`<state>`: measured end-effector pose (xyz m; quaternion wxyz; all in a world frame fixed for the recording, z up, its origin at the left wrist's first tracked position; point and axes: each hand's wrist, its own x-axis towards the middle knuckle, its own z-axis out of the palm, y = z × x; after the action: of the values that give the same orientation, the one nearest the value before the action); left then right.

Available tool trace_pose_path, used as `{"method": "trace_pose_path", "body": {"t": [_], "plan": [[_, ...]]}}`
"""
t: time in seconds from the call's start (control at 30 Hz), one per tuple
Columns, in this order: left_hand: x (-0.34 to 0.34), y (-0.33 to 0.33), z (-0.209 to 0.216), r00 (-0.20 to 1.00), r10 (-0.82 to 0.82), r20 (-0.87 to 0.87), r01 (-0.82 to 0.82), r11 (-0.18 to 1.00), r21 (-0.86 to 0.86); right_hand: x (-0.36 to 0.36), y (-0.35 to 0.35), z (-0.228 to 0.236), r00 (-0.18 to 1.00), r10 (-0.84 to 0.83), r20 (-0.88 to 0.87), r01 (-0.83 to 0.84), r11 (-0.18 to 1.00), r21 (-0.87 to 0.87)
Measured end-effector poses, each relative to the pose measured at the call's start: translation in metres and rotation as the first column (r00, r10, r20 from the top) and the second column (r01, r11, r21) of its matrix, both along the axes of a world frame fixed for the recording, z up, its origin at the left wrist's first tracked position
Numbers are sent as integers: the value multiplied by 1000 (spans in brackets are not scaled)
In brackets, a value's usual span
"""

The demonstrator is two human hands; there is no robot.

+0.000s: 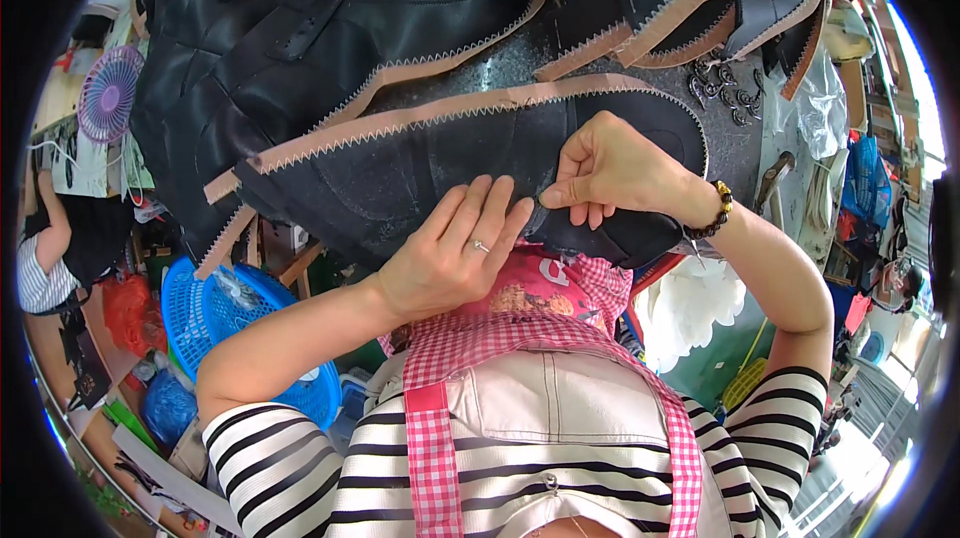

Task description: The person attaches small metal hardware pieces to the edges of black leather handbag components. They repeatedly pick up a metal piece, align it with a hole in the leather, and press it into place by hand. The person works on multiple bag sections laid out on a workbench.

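Nearest to the camera is the person's own body, in a black and white striped shirt (300,468) and a red checked apron (520,338) over a pale garment. From there both forearms go up to the work.

The left hand (455,253) lies flat, fingers together and stretched out, pressing on a black leather piece (400,178). It grips nothing; there is a ring on one finger. The right hand (610,168), with a bead bracelet (718,213) at the wrist, has thumb and fingers closed together in a pinch at the lower edge of the same piece, just beside the left fingertips. What is between the fingertips is too small to tell.

The black leather piece has a tan zigzag border (440,116) along its upper edge. Behind it lies a heap of similar black pieces (330,18).

To the left, lower down, stands a blue plastic basket (200,308), and further up a small purple fan (108,93). Another person sits at the far left edge.
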<state>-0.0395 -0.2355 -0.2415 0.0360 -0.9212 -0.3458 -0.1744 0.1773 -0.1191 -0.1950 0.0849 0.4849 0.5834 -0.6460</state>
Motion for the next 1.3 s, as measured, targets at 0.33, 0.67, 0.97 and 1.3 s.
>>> {"method": "trace_pose_path", "body": {"t": [0.33,0.67,0.97,1.3], "plan": [[-1,-2,-5,1000,-15,-19,16,999,51,-11,-17,9,967,122,223,-209,880,427],[-1,-1,-3,1000,-11,-12,11,1000,0,-11,1,11,990,47,130,-51,998,30],[-1,-2,-5,999,9,44,-8,1000,-25,-10,-13,13,972,118,205,-182,926,330],[-15,-2,0,992,-16,124,21,999,-34,-21,-3,5,986,94,139,-134,937,322]]}}
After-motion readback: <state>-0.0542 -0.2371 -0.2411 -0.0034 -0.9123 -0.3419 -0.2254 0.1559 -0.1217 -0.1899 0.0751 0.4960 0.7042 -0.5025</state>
